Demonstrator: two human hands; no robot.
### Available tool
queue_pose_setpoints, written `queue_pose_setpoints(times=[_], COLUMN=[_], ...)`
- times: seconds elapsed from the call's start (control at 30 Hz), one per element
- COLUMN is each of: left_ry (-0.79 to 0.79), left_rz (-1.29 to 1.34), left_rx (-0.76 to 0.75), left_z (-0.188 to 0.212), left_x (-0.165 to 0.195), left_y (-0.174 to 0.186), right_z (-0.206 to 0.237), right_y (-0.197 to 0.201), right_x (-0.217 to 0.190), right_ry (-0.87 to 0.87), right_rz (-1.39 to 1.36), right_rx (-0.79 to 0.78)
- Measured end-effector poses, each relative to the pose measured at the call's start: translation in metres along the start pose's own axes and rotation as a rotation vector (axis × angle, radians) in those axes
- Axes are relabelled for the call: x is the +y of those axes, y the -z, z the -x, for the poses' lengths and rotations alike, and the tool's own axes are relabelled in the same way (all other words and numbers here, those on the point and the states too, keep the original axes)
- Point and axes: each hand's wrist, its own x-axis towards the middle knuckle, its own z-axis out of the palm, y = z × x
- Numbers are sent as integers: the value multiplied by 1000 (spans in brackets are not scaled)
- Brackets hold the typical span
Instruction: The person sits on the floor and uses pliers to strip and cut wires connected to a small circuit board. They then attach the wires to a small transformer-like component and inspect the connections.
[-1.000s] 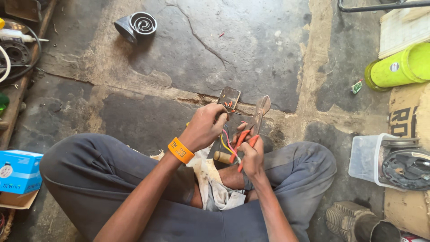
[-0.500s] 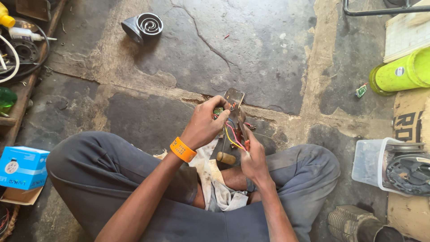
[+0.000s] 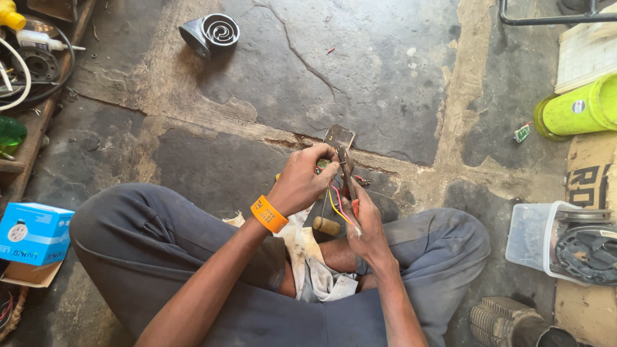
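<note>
Gripping pliers (image 3: 345, 172), right hand (image 3: 365, 222) meets left hand (image 3: 302, 183) over wires (image 3: 339, 204).

Floor (image 3: 360, 71): dark cracked stone slabs, pale dusty joints between them. Far left on it, a grey horn-shaped part with spiral mouth (image 3: 211, 32), lying on its side. Left edge, near: blue carton (image 3: 33, 234) sitting on flat cardboard (image 3: 26, 273). Far right: lime-green cylinder (image 3: 578, 109) on its side, small green circuit scrap (image 3: 522, 133) just beside it. Right, near: clear plastic tub (image 3: 536, 236), cardboard sheet (image 3: 588, 186) beside it. Near right corner: dark ribbed part (image 3: 508, 321).
</note>
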Motion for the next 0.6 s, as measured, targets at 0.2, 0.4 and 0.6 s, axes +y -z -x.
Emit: queue_pose_setpoints(times=[0.2,0.4,0.6], left_ry=[73,68,34], left_rz=[2,8,-37], left_rx=[0,18,22], left_z=[-1,0,1], left_x=[3,5,3], left_y=[1,2,-1], right_z=[1,1,1], right_y=[0,1,0], right_x=[-1,-2,-1], right_ry=[96,92,-95], right_rz=[33,20,-7], right_rx=[4,-28,-87])
